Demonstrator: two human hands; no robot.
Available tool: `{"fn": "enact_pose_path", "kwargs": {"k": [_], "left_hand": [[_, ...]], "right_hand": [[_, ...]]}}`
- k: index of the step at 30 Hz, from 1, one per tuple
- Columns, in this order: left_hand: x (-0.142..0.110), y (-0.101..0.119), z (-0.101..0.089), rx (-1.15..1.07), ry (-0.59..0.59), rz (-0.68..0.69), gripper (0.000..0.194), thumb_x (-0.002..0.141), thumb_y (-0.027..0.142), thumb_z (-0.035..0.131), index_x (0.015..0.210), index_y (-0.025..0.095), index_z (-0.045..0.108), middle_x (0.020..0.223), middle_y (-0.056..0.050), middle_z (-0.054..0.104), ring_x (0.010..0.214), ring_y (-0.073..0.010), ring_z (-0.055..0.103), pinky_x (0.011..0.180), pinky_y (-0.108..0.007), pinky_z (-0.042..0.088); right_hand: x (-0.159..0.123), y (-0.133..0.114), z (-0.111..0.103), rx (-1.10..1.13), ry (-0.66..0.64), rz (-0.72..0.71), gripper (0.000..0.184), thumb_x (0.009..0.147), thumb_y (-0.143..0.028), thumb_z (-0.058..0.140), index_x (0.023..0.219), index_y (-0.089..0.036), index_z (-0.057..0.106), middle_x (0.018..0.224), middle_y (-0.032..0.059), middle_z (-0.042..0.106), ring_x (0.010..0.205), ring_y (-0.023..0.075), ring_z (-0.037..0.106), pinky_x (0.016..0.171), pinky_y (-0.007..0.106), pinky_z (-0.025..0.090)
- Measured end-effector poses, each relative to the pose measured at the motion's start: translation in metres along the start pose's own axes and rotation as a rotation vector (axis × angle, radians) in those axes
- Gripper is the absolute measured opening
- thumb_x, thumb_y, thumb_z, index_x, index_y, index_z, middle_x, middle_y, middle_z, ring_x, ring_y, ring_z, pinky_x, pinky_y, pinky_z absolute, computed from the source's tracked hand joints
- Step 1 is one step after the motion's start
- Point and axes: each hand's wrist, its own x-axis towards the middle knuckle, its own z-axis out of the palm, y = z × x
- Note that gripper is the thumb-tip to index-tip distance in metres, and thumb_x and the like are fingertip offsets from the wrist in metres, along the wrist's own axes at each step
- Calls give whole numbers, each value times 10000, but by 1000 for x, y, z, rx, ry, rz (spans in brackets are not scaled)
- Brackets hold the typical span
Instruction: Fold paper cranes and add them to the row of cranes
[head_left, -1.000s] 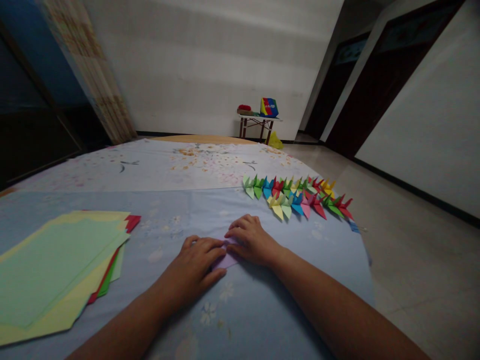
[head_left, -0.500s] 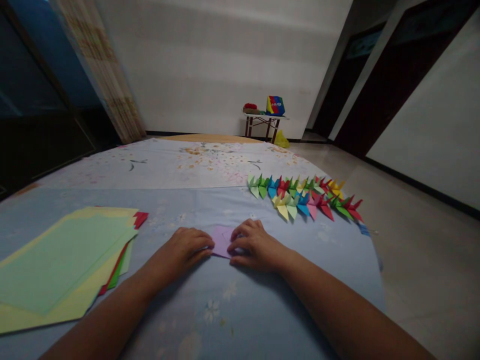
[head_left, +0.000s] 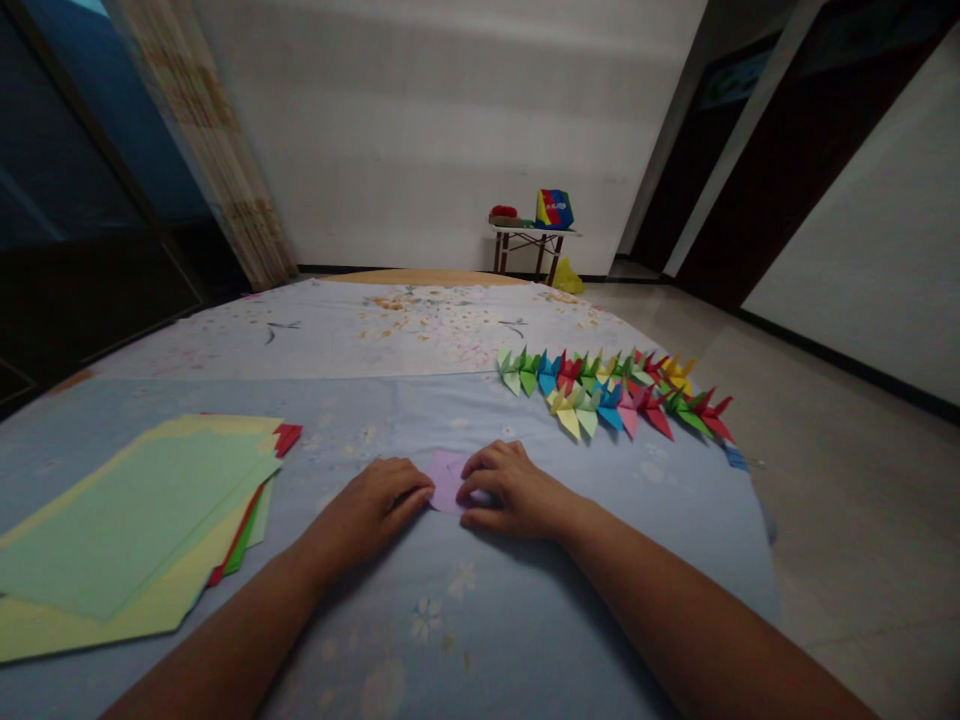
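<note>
A small folded purple paper (head_left: 448, 478) lies on the blue flowered cloth (head_left: 480, 620) between my hands. My left hand (head_left: 375, 505) rests flat on the cloth, its fingertips pressed on the paper's left edge. My right hand (head_left: 508, 488) covers the paper's right side, fingers curled and pressed down on it. Part of the paper is hidden under my right fingers.
A stack of green, yellow and red paper sheets (head_left: 127, 530) lies at the left. Two rows of several coloured folded paper cranes (head_left: 611, 392) sit at the right, near the table's rim. A small table (head_left: 534, 245) with coloured things stands by the far wall.
My hands have parted slightly and uncovered more of the purple paper, which now lies a little farther from me. The view has shifted a little.
</note>
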Motion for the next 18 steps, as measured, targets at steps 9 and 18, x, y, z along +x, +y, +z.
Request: {"fn": "enact_pose_path", "kwargs": {"k": [9,18], "left_hand": [[1,2,-3,-119,-35,-94,208,796,221,447,897,201,628,882,-31,644,839,-166,576,792,-306,438],[13,-7,-6,-200,-151,-198,196,788,316,481,857,210,632,851,-12,648,801,-164,582,753,-273,437]], "right_hand": [[-1,2,-2,57,2,-5,169,784,-323,599,922,-260,675,1030,35,582,971,184,462,861,358,292],[0,6,-1,83,4,2,192,784,-214,580,941,-269,674,1021,32,595,968,186,468,861,364,310]]}}
